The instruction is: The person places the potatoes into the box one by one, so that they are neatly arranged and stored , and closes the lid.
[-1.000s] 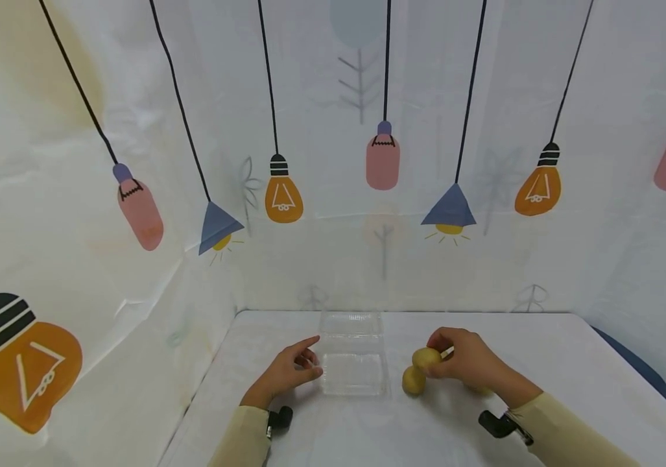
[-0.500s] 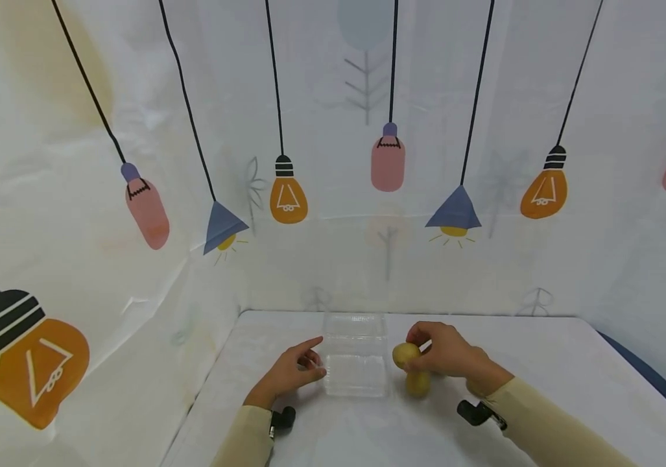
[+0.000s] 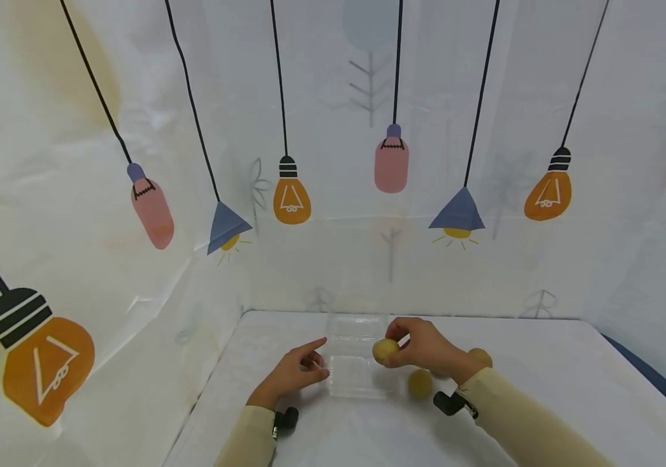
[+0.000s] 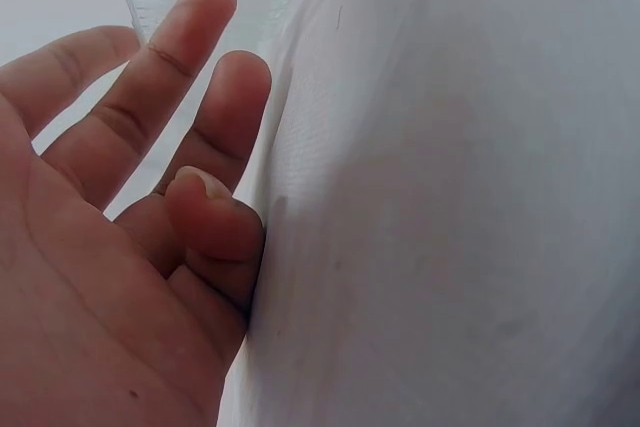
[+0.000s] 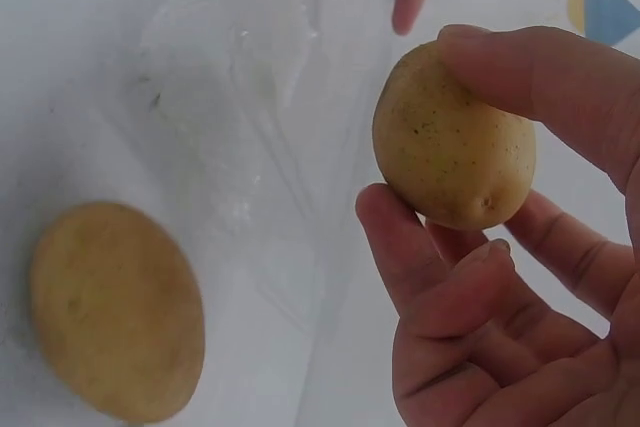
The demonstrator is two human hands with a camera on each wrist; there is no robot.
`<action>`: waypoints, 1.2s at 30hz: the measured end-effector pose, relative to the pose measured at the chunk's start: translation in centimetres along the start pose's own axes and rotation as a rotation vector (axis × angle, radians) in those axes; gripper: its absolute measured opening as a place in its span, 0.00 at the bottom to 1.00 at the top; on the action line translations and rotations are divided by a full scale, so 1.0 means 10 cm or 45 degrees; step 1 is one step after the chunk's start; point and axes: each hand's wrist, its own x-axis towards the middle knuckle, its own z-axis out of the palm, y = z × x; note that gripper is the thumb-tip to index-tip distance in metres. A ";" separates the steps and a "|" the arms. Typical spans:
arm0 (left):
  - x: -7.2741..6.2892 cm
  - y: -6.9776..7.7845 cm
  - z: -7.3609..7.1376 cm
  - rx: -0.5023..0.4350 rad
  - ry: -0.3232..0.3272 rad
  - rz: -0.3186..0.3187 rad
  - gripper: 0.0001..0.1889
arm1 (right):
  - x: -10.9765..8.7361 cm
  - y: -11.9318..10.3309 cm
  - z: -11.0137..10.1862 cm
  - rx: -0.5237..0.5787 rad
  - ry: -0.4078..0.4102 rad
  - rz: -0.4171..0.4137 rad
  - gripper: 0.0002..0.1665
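Observation:
My right hand pinches a small yellow potato between thumb and fingertips, raised over the right side of a clear plastic clamshell box. The box stands with its lid laid back behind it. At the box's left edge is my left hand, thumb and index finger apart, the other fingers loosely bent; the left wrist view shows nothing in its palm. Another potato lies on the table just right of the box, below my right hand. One more potato shows behind the right wrist, partly hidden.
The white table ends at a back wall sheet printed with lamps and bulbs. A second wall sheet runs along the left side. Each wrist wears a small black camera.
My right hand has carried the potato leftward, from above the other potatoes to over the box's right side. The potato behind its wrist has come into view. My left hand stays at the box's edge.

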 end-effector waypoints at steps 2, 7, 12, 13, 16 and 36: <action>-0.01 0.00 0.00 0.002 0.001 0.003 0.41 | 0.05 -0.01 0.05 0.007 -0.011 -0.017 0.28; -0.02 0.00 0.01 0.018 0.005 0.008 0.41 | 0.17 -0.05 0.16 -0.041 -0.028 -0.039 0.29; 0.01 0.00 0.02 0.046 0.014 -0.006 0.41 | 0.28 -0.09 0.25 -0.087 -0.069 -0.056 0.29; 0.01 0.00 0.02 0.047 0.014 -0.008 0.41 | 0.30 -0.10 0.27 -0.094 -0.079 -0.059 0.29; 0.02 -0.01 0.03 0.042 0.013 -0.007 0.41 | 0.35 -0.11 0.34 -0.111 -0.112 -0.067 0.29; 0.03 -0.05 0.03 -0.014 -0.012 0.030 0.42 | 0.54 -0.12 0.73 -0.186 -0.286 -0.131 0.25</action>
